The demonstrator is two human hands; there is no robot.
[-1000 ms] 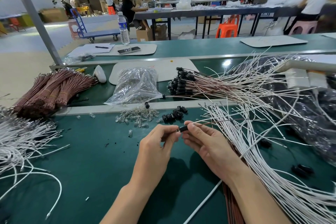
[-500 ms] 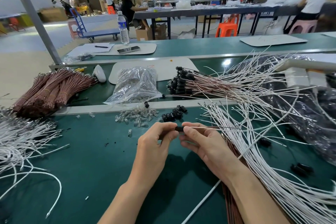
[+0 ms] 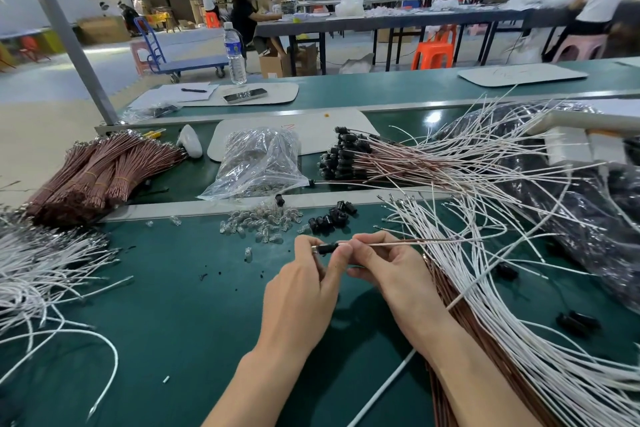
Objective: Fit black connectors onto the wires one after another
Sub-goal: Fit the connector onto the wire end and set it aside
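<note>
Green bench mat (image 3: 173,305) fills the lower half of my view, and the black connector (image 3: 327,248) is held up just above its middle, between the two hands.

A second ago the connector sat tilted at the right fingertips, with its wire climbing toward 2 o'clock. Now it lies level and has slid left into the other hand's grip. A small bright tip shows at its 9 o'clock end, which I take for the wire's terminal. I judge this piece seated, or nearly so, and about ready to be set aside for the next one.

Its long axis runs 9 to 3 o'clock. The nose points to 9, and the thin brown wire (image 3: 415,242) leaves its tail toward 3.

My left hand (image 3: 304,288) has thumb and fingers curled, pinching the connector body. My right hand (image 3: 388,270) pinches the wire right at the connector's tail, with the other fingers folded beneath.

Outward from there:
- Loose black connectors (image 3: 332,218) lie near at 12 o'clock.
- Clear glass bulbs (image 3: 263,225) are scattered at 11 o'clock.
- The finished wires (image 3: 343,159), already capped, are piled farther off at 12 to 1 o'clock, beside a plastic bag (image 3: 258,163).
- White wires (image 3: 485,270) fan across 3 o'clock.
- Tied brown wire bundles (image 3: 100,173) lie well apart at 10 o'clock.
</note>
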